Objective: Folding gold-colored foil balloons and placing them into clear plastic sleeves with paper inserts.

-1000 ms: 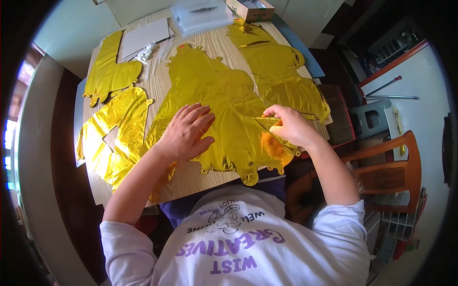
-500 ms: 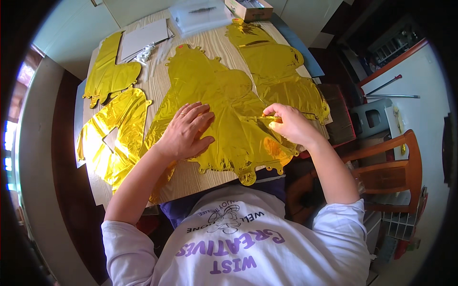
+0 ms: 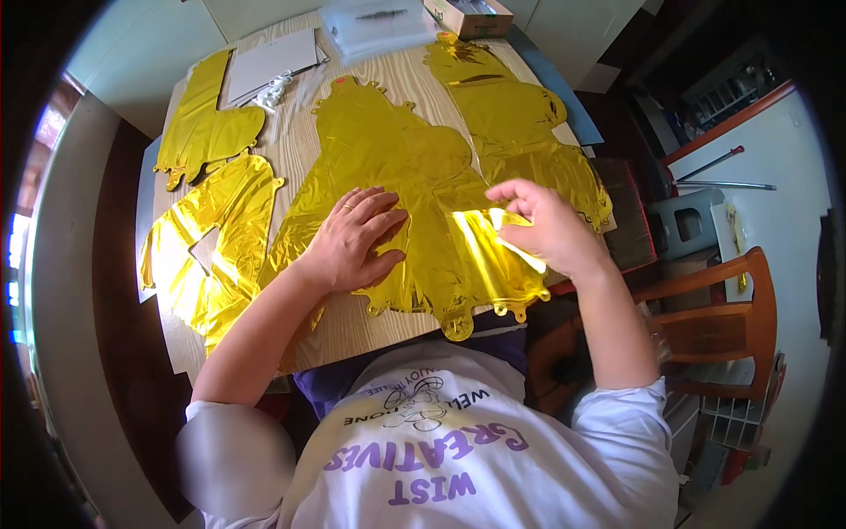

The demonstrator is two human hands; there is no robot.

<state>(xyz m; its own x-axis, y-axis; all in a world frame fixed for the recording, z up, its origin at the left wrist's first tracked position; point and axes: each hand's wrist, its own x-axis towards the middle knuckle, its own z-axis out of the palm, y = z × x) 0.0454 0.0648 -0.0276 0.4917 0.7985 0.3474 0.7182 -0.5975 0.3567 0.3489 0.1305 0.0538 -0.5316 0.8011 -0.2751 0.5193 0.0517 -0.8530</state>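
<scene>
A large gold foil balloon [image 3: 379, 159] lies flat and uninflated in the middle of the table, with small tabs along its edges. My left hand [image 3: 357, 238], a ring on one finger, rests palm down on it with the fingers stretched. At the balloon's right side, my right hand [image 3: 551, 229] is curled, thumb and fingers at the edge of a shiny turned part of the foil. The fingertips' grip is partly hidden. Another flat gold foil balloon [image 3: 520, 115] lies beyond my right hand. To the left are a gold foil piece with a hole [image 3: 229, 220] and one further back [image 3: 198, 123].
White cards [image 3: 273, 62] and a small white coiled cord [image 3: 275, 91] lie at the back left. Clear plastic bags [image 3: 374, 26] and a cardboard box [image 3: 471, 16] stand at the far edge. A wooden chair [image 3: 762, 326] and a grey stool [image 3: 687, 220] are on the right.
My right hand has lifted slightly, its index finger reaching out, and the foil beside it now lies smoother and catches bright light. My left hand has slid a little to the right.
</scene>
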